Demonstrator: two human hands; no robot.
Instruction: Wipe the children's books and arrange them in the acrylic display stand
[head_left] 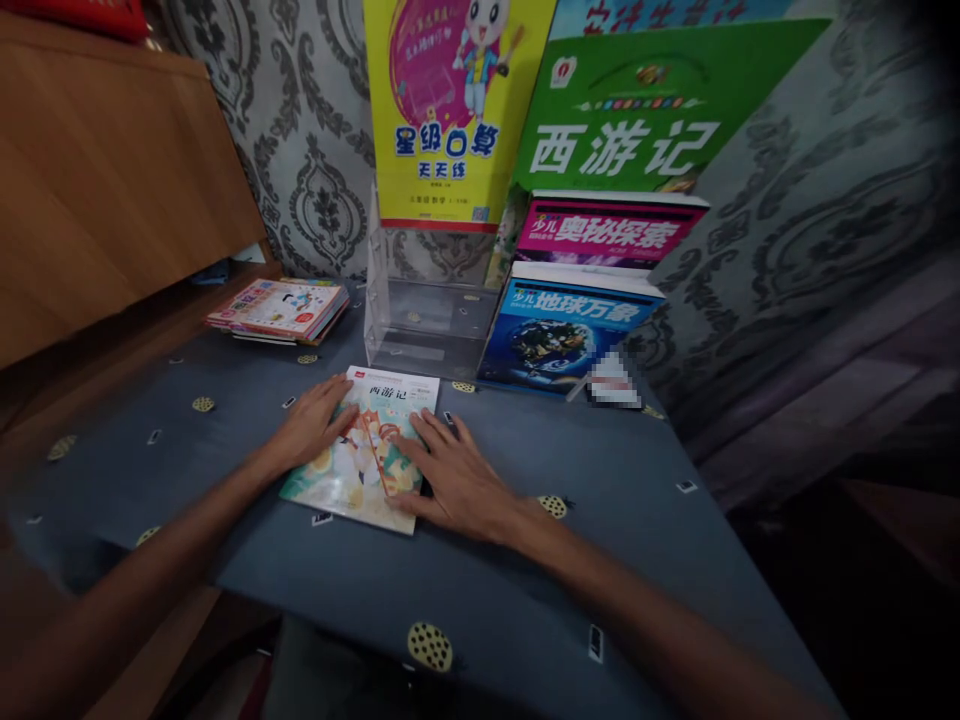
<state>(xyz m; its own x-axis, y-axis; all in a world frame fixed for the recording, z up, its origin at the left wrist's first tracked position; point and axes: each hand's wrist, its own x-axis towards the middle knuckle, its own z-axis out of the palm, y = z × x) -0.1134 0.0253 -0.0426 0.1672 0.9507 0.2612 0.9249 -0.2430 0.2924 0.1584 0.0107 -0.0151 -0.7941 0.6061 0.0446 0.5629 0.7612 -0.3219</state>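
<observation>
A paperback book (367, 465) with an illustrated cover lies closed and face up on the blue tablecloth, slightly turned. My left hand (316, 422) rests along its left edge, fingers stretched out over the upper left of the cover. On the right side, my right hand (454, 475) lies across the book's edge with its fingers spread on the cover. Neither hand is wrapped round the book. Just behind it stands a clear acrylic rack (420, 340) that holds several upright books. The book's title shows at its top, while the fingers cover parts of the picture.
A small stack of books (281, 308) sits at the back left. In the rack are a yellow workbook (442, 190), a green book (622, 140), a magenta book (600, 235) and a blue globe book (559, 330). A wooden cabinet (112, 170) borders the left; patterned wallpaper is behind.
</observation>
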